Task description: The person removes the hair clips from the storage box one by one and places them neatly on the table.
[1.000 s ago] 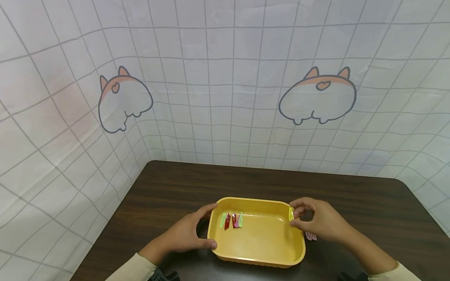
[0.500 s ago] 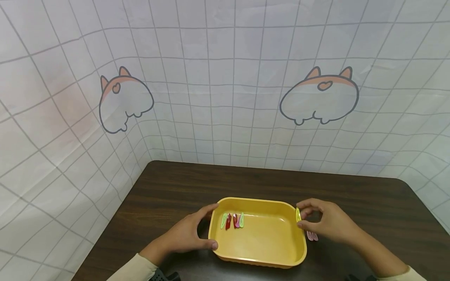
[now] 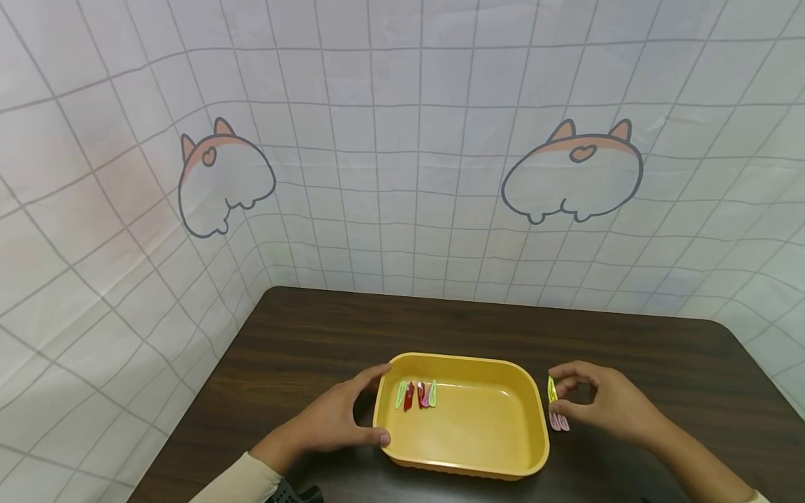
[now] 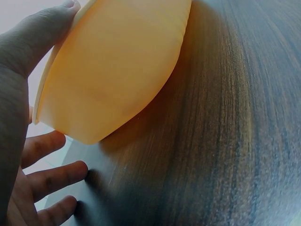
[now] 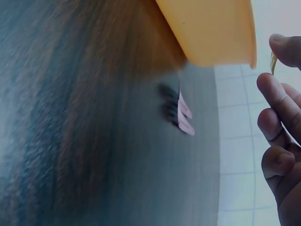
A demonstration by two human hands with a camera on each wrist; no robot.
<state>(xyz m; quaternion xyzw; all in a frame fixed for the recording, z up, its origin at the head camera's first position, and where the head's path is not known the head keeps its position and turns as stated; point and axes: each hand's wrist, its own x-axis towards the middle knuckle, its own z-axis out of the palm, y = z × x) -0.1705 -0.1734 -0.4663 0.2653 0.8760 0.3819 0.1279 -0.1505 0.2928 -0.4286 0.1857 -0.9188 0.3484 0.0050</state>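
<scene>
My left hand [image 3: 336, 416] holds the left end of a yellow plastic tub [image 3: 465, 440], thumb on the near rim and index finger at the far corner. In the left wrist view its other fingers [image 4: 61, 179] stretch out past the tub wall. Just off the tub's right side, my right hand [image 3: 600, 405] pinches a yellow snap hair clip [image 3: 552, 389] between thumb and fingertips. Below that clip, pink hair clips [image 3: 558, 421] lie side by side on the table. Inside the tub, at its left, green [image 3: 400, 395], red [image 3: 409, 397] and pink clips form a row.
The dark wood table [image 3: 352, 321] runs back to a white gridded curtain [image 3: 390, 209] printed with cartoon animals. The tub's right wall [image 5: 211, 28] rises close beside the pink clips.
My right hand has moved right with the yellow hair clip, from over the tub's right rim to above the pink clips. The left hand and the tub have barely moved.
</scene>
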